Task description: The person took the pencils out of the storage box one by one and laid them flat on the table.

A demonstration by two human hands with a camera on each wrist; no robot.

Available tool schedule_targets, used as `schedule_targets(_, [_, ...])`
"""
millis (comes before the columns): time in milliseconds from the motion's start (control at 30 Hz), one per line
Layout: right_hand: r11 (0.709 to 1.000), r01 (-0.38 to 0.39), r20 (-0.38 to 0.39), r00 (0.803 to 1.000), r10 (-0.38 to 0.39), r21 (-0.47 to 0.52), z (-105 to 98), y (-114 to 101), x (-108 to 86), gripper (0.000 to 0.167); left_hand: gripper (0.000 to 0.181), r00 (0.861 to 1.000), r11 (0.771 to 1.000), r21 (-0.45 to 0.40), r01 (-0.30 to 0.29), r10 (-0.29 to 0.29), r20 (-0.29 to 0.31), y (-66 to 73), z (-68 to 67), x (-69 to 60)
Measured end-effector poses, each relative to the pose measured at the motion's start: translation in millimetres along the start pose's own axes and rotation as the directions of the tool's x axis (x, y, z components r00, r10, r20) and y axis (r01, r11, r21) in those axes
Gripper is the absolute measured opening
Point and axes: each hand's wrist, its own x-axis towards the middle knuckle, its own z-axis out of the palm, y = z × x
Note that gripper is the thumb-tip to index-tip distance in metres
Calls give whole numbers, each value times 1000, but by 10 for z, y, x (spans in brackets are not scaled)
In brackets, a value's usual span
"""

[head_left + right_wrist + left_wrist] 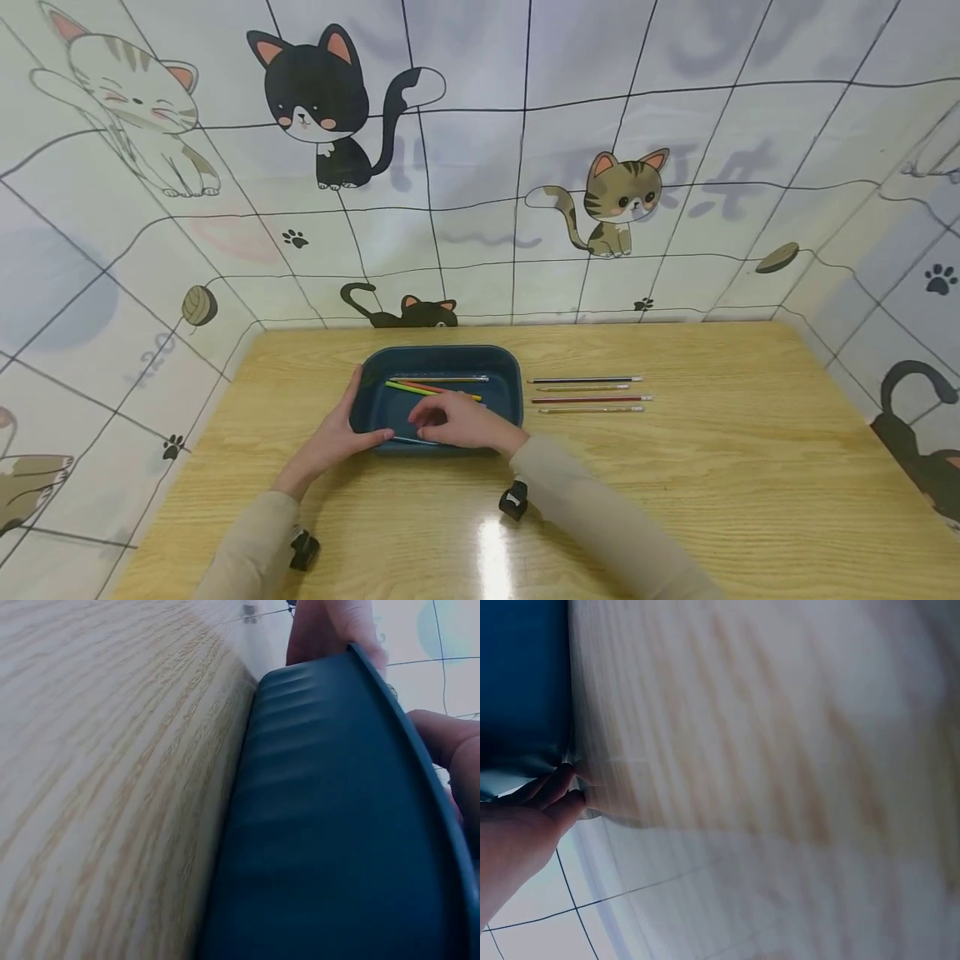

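A dark blue rectangular tray stands on the table, with several pencils in it. My left hand holds its left front corner, thumb over the front rim and fingers along the outer left side. My right hand reaches over the front rim into the tray with bent fingers; whether they pinch a pencil is hidden. Near the back wall inside lies a gold pencil. A lime-green pencil lies slantwise by an orange one. Along the front wall runs a thin dark pencil, partly behind the right hand.
To the tray's right, several pencils lie in a rough row on the wooden table, among them a black pencil and a red pencil. A cat-patterned cloth hangs behind the table's back edge and along both sides.
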Motion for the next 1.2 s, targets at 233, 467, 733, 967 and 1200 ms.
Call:
schedule_targets(233, [1000, -16, 59, 998, 15, 11, 17, 27, 78, 24, 113, 1000, 1000, -11, -5, 5, -4, -8, 14, 23])
schedule_targets(467, [995, -38, 90, 996, 29, 97, 9, 67, 98, 25, 113, 1000, 1000, -17, -17, 17, -2, -10, 11, 20])
schedule_targets(733, [989, -131, 92, 988, 124, 66, 14, 83, 110, 24, 114, 1000, 1000, -9, -13, 13, -11, -34, 2, 15])
schedule_targets(967, [981, -167, 159, 976, 149, 103, 13, 76, 96, 25, 113, 1000, 1000, -16, -18, 18, -2, -43, 5, 4])
schedule_targets(1200, [979, -137, 144, 983, 115, 151, 9, 97, 100, 24, 113, 1000, 1000, -11, -22, 22, -7, -45, 3, 10])
